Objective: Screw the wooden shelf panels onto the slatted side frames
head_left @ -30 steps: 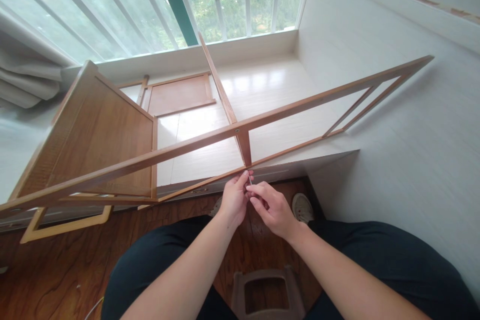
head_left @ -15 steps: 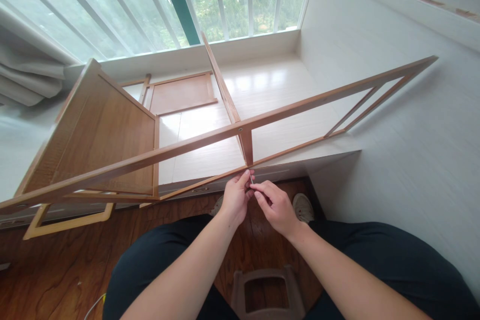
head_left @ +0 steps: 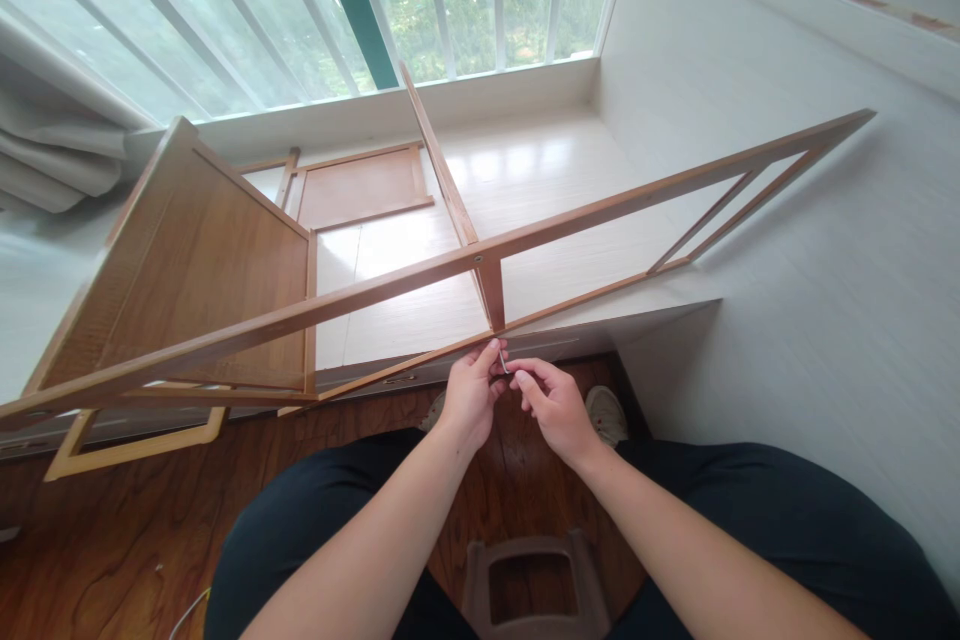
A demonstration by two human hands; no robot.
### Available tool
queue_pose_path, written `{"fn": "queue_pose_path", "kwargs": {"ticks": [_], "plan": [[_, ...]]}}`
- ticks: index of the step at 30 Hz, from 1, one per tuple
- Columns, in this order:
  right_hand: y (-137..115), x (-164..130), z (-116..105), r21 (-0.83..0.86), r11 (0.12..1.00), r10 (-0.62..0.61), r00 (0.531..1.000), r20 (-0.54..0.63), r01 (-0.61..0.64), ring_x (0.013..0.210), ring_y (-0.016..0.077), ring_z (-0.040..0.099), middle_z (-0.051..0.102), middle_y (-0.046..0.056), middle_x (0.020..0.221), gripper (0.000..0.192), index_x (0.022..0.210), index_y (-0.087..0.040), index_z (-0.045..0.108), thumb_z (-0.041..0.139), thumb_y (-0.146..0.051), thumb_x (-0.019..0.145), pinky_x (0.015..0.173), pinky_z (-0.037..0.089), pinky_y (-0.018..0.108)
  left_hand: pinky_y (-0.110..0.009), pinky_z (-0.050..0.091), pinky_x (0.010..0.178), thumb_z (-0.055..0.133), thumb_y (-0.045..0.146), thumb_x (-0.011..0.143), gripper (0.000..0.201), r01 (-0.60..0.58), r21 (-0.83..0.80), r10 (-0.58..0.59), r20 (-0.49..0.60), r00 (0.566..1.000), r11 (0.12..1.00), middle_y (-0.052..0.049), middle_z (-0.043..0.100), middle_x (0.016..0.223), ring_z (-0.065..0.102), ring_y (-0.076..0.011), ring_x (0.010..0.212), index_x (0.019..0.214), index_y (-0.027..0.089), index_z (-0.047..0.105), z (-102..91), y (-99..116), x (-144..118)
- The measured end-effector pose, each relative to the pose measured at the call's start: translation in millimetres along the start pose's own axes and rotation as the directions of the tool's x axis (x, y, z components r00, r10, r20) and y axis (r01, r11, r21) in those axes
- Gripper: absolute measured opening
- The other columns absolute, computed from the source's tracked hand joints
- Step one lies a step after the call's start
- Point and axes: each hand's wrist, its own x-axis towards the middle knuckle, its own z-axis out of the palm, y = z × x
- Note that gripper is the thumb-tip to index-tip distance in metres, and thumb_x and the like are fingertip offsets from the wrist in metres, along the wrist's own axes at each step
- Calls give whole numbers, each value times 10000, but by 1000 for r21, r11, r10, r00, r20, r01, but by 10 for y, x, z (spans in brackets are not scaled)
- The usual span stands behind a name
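Basically the big picture hasn't moved: wooden frame [head_left: 420,272] still lies tilted across the pale window ledge [head_left: 540,180], panelled end at the left, open rails running out to the right, centre divider [head_left: 450,195] reaching from the far sill to the near rail. A spare panel [head_left: 360,188] lies flat on the ledge behind it.

I'm seated, knees either side of a small stool [head_left: 536,585], wood floor below.

What changed is small. Over the last second my right hand [head_left: 559,410] has drawn slightly right and rolled, so the small metal key [head_left: 501,360] now shows as a short bent piece just under the foot of the divider, where it meets the near rail. Looks like a turn of the tool at that joint, my read only.

Left hand [head_left: 471,395] stays put, fingers curled up against the rail beside the key, thumb touching it. Right fingers pinch the key's near end. Whether there's a screw on the tip I can't tell; too small.
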Motion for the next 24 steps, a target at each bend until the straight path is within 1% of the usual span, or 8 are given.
{"fn": "queue_pose_path", "kwargs": {"ticks": [5, 10, 14, 19, 24], "plan": [[19, 10, 14, 2, 999, 37, 999, 35, -37, 603, 150, 572, 697, 61, 828, 290, 1021, -200, 764, 598, -405, 898, 486, 465, 255, -237, 463, 556, 921, 374, 610, 426, -6, -1, 6, -5, 1000, 1000, -10, 634, 764, 560, -98, 627, 890, 113, 735, 1, 13, -7], [24, 19, 9, -16, 999, 52, 998, 39, -52, 603, 143, 565, 691, 59, 821, 310, 1035, -188, 757, 582, -409, 907, 489, 456, 248, -246, 473, 553, 915, 387, 614, 438, -10, 11, 10, -3, 1000, 1000, -8, 626, 768, 557, -101, 630, 898, 107, 734, 3, 16, -12], [26, 19, 7, -29, 998, 59, 997, 47, -58, 589, 131, 549, 682, 47, 807, 305, 1037, -180, 737, 579, -411, 913, 481, 435, 233, -227, 456, 536, 918, 394, 611, 452, -8, 9, 8, -5, 1000, 1000, -4, 616, 765, 537, -92, 626, 905, 105, 732, 5, 18, -13], [36, 21, 6, -44, 998, 47, 997, 59, -45, 597, 130, 557, 676, 29, 792, 271, 1007, -189, 705, 573, -413, 932, 497, 435, 227, -228, 453, 537, 916, 404, 617, 459, -2, 18, 2, 2, 1000, 1000, -3, 615, 771, 534, -89, 624, 915, 106, 735, -8, 6, -16], [45, 17, -2, -74, 997, 6, 998, 67, -1, 594, 128, 560, 662, 9, 766, 229, 934, -196, 674, 566, -397, 951, 568, 458, 249, -247, 461, 530, 917, 410, 611, 471, -5, 23, 4, 6, 1000, 1000, -4, 617, 768, 544, -100, 623, 923, 105, 737, -12, 0, -15]]}}
